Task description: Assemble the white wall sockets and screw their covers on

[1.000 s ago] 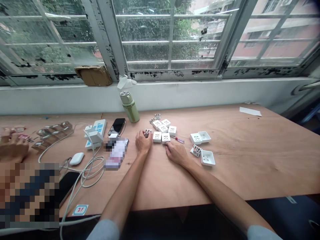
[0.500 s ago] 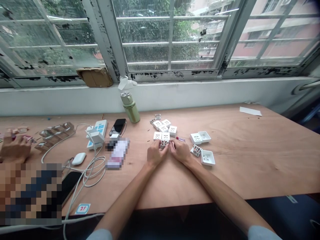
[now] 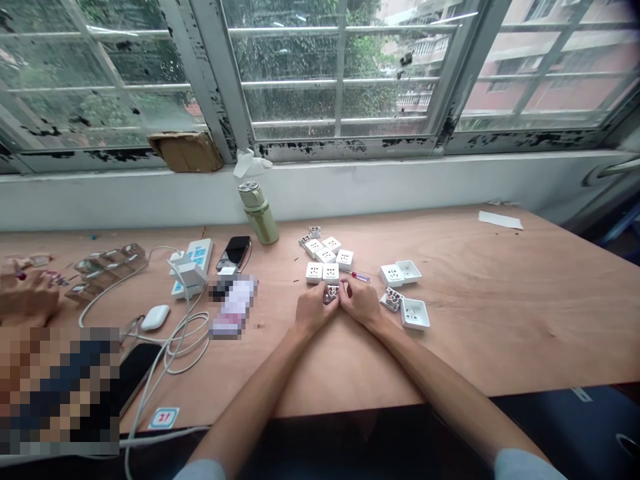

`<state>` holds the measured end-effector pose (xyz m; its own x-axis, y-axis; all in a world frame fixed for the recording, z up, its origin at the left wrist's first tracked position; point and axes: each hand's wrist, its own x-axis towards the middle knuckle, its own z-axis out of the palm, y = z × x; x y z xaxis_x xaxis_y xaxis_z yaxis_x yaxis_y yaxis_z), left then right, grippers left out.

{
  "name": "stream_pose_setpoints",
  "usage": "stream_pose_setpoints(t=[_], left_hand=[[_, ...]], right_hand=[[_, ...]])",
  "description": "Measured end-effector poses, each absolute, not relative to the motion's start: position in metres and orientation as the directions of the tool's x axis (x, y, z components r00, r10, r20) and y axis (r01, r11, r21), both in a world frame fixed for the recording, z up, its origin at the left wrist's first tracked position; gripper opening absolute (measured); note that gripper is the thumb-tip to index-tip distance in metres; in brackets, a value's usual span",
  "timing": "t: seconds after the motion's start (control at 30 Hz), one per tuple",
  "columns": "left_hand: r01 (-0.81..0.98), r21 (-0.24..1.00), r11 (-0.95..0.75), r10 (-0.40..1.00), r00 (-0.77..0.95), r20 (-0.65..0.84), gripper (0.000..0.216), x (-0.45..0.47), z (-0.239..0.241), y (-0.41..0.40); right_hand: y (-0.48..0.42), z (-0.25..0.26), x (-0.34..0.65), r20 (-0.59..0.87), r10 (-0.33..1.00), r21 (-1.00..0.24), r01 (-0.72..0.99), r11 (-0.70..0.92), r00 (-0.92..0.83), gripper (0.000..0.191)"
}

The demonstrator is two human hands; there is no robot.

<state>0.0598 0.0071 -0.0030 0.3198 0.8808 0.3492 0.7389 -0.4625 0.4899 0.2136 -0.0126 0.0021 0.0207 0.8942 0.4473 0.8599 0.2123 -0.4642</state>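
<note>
My left hand [image 3: 314, 309] and my right hand [image 3: 361, 304] meet at the middle of the table, fingers closed around a small socket insert [image 3: 331, 293]. Its back, with metal and dark parts, faces up between them. Just beyond lie two white wall sockets, one of them this socket [image 3: 331, 272]. Several more, such as this white socket [image 3: 345, 259], are grouped farther back. A screwdriver [image 3: 359, 277] with a clear purple-red handle rests beyond my right hand. To the right are another insert [image 3: 392, 299] and an open white socket cover [image 3: 415, 314].
At left are a power strip [image 3: 202, 257], tangled white cables [image 3: 187, 333], an earbud case [image 3: 155, 318] and a black phone [image 3: 234, 253]. A green flask [image 3: 263, 222] stands near the wall. Another person's hand [image 3: 30, 297] works at the far left. A paper strip [image 3: 500, 220] lies back right.
The socket insert has tilted slightly in my fingers and shifted a little toward the right. Both hands stay in nearly the same place. The view has shifted slightly.
</note>
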Motion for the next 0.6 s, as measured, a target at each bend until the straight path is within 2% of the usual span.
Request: stream_pose_setpoints(t=[0.6], left_hand=[[0.714, 0.454, -0.532, 0.846, 0.461, 0.266, 0.006, 0.091, 0.0, 0.008]], right_hand=[[-0.021, -0.002, 0.227, 0.451, 0.888, -0.376, 0.921, 0.098, 0.09, 0.025]])
